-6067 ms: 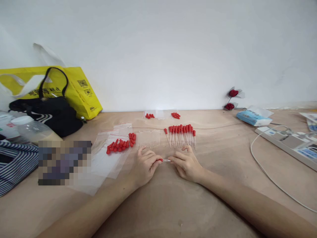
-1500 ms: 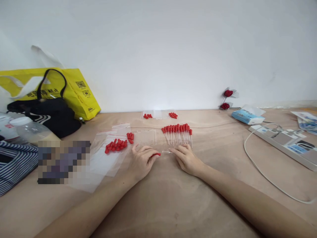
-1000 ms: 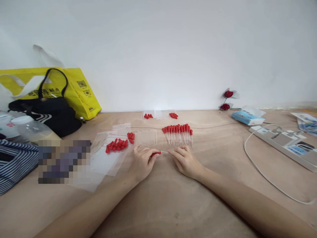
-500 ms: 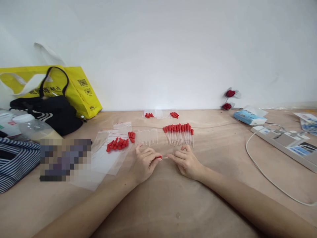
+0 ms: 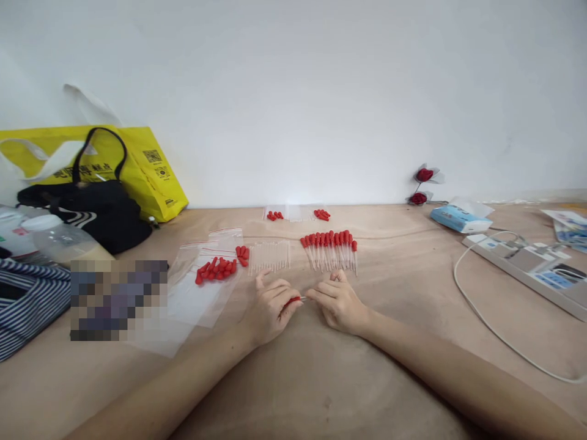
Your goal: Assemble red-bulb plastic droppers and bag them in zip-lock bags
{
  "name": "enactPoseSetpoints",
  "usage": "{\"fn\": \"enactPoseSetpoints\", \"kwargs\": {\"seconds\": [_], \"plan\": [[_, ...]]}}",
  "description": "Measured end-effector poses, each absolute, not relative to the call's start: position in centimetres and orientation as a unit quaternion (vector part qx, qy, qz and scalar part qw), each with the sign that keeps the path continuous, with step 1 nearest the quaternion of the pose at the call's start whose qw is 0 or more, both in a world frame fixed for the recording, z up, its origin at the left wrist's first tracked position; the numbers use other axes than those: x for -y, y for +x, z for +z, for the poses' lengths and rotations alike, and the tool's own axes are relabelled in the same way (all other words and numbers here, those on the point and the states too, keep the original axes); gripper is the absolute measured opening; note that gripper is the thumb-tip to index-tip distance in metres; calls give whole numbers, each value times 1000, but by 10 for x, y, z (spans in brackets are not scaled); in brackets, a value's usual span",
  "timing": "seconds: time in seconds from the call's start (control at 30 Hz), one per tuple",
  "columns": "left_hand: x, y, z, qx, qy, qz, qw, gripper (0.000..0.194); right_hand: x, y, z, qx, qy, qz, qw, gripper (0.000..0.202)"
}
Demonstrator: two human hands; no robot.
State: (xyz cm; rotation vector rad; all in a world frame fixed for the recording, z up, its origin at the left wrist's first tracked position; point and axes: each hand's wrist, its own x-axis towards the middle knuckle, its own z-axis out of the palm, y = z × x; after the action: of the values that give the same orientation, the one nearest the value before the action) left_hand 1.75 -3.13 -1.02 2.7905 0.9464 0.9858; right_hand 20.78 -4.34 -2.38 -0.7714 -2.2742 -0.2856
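My left hand (image 5: 271,310) pinches a red rubber dropper bulb (image 5: 292,300) between thumb and forefinger. My right hand (image 5: 338,304) is closed on a thin clear dropper tube (image 5: 303,298), whose end meets the bulb; how deep it sits inside is hidden. Beyond my hands lies a row of bare clear tubes (image 5: 269,255). To its right rests a row of droppers with red bulbs (image 5: 331,249). Loose red bulbs (image 5: 216,269) lie on clear zip bags (image 5: 195,305) left of my hands, with a smaller cluster of bulbs (image 5: 243,255) beside them.
Against the wall are more red bulbs (image 5: 321,214) on a clear bag. A yellow bag (image 5: 156,177), a black bag (image 5: 110,211) and a bottle (image 5: 64,241) crowd the left. On the right are a tissue pack (image 5: 458,218), a power strip (image 5: 518,266) and a looping white cable (image 5: 486,339).
My hands have come closer together, and less of the clear tube shows between them. The red bulb shows more in my left fingers. The view has shifted slightly.
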Motion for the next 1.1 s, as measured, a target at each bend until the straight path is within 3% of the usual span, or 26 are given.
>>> {"fn": "enactPoseSetpoints", "kwargs": {"seconds": [0.37, 0.6, 0.77, 0.93, 1.1], "plan": [[22, 7, -7, -348, 890, 293, 24, 14, 37, 211, -23, 879, -353, -59, 316, 22], [20, 2, -6, -369, 884, 287, -2, 16, 39, 208, -16, 882, -382, -104, 255, 20], [3, -9, -3, -521, 772, 347, -108, 38, 11, 200, -9, 796, -546, -12, 260, 25], [-10, -22, -7, -581, 728, 338, -136, 28, -24, 175, 1, 694, -685, 38, 219, 28], [-16, -30, 3, -606, 716, 303, -169, 27, -39, 155, 4, 666, -727, 38, 160, 24]]}}
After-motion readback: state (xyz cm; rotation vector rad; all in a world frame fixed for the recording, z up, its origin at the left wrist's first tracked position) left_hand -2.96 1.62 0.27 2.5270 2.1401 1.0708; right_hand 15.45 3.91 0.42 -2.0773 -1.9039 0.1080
